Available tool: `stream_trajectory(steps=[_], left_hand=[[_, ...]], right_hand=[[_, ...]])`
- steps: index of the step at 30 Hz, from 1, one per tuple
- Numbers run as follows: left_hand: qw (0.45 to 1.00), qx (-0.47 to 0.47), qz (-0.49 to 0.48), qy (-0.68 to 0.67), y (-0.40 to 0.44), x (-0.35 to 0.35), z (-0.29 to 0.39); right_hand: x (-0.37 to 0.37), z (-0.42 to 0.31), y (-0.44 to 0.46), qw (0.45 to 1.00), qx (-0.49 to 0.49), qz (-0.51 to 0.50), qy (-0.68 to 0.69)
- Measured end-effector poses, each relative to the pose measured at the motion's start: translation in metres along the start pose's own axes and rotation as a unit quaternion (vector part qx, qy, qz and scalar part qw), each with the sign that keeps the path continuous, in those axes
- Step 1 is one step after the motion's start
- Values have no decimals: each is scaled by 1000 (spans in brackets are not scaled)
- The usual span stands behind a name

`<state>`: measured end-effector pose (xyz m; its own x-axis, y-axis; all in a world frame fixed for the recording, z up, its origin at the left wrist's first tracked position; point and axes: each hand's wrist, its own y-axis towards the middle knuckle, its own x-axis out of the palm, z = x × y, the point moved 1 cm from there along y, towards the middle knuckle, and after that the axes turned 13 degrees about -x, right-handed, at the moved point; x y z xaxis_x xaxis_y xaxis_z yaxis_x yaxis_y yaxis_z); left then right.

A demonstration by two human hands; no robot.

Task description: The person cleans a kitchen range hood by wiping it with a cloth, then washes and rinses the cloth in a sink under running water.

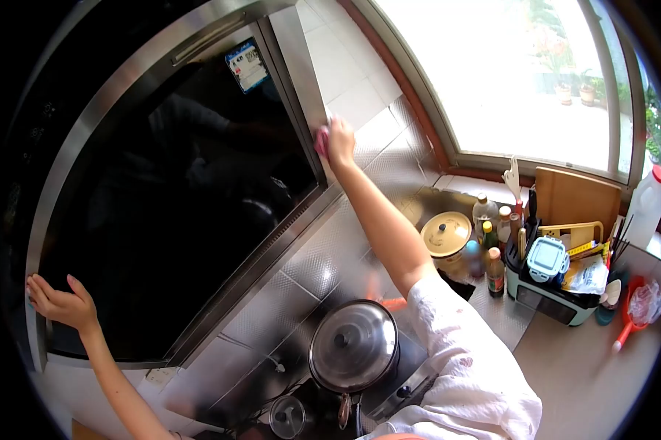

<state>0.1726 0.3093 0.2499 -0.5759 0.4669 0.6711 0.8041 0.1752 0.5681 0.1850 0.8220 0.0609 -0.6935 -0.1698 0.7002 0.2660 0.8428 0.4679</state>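
My right hand (339, 144) is closed on a pink cloth (322, 142) and presses it against the right metal side of the range hood (301, 73). The hood's large dark glass front fills the left of the view, with a blue and white label (247, 67) near its upper right corner. My left hand (62, 302) rests at the hood's lower left metal edge, its fingers apart and nothing in it.
Below the hood, a lidded pan (353, 345) stands on the stove beside a glass lid (287, 416). At the right are a yellow lidded pot (446, 235), bottles (495, 271), a knife and utensil holder (550, 297), a cutting board (576, 196) and a window (521, 73).
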Motion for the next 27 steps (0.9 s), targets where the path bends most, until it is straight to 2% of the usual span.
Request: stream_trajectory(steps=[2, 3, 5, 6, 9, 10, 11, 12, 13, 15, 16, 17, 18, 19, 20, 22, 23, 25, 26, 27], left_hand=[[1000, -9, -4, -1, -1, -1, 0], [1000, -14, -8, -5, -2, 0, 0], [1000, -17, -10, -1, -1, -1, 3], [1000, -19, -11, -2, 0, -2, 3], [1000, -19, -14, -10, 0, -3, 4], [999, -27, -23, -9, -1, -3, 3], [999, -32, -24, -9, -1, -4, 3], [999, -35, -32, -6, -2, -4, 3], [998, -38, -39, -2, -3, -4, 3], [998, -54, -43, -9, -4, -5, 3], [997, -53, -53, -11, -5, -5, 2], [997, -52, -63, -11, -6, -5, 1], [996, -55, -61, -16, -6, -5, 1], [996, -59, -64, -13, -7, -5, 1], [996, -62, -58, -12, -7, -3, 2], [996, -68, -56, -16, -6, -3, 4], [996, -72, -57, -13, -5, -4, 6], [996, -62, -61, -32, -4, -7, 6], [995, -59, -67, -32, -5, -7, 4], [995, -61, -67, -31, -6, -7, 3]], right_hand=[[12, -68, 33, 996, -60, -21, 65], [18, -85, 45, 991, -94, -27, 92], [21, -97, 44, 990, -92, -24, 106], [21, -97, 45, 989, -91, -18, 117], [13, -24, 16, 992, -32, -25, 123], [7, 4, 2, 994, 15, -20, 104], [7, 46, -7, 996, -30, 29, 76], [-8, 47, -15, 995, 72, -53, 33], [-7, 43, -10, 996, 65, -56, 30], [0, 14, 4, 991, -46, -20, -121], [6, -22, 17, 998, -26, -24, -42], [22, -42, 41, 996, -72, 10, -51], [33, -73, 63, 997, -76, 14, 27], [39, -104, 85, 995, -72, -34, 53], [39, -162, 80, 965, -20, -21, 261], [44, -198, 104, 944, -3, -77, 321], [36, -223, 102, 930, 50, -100, 349], [41, -220, 126, 887, 109, -141, 426], [38, -214, 128, 912, 95, -151, 370], [32, -214, 125, 912, 95, -154, 369]])
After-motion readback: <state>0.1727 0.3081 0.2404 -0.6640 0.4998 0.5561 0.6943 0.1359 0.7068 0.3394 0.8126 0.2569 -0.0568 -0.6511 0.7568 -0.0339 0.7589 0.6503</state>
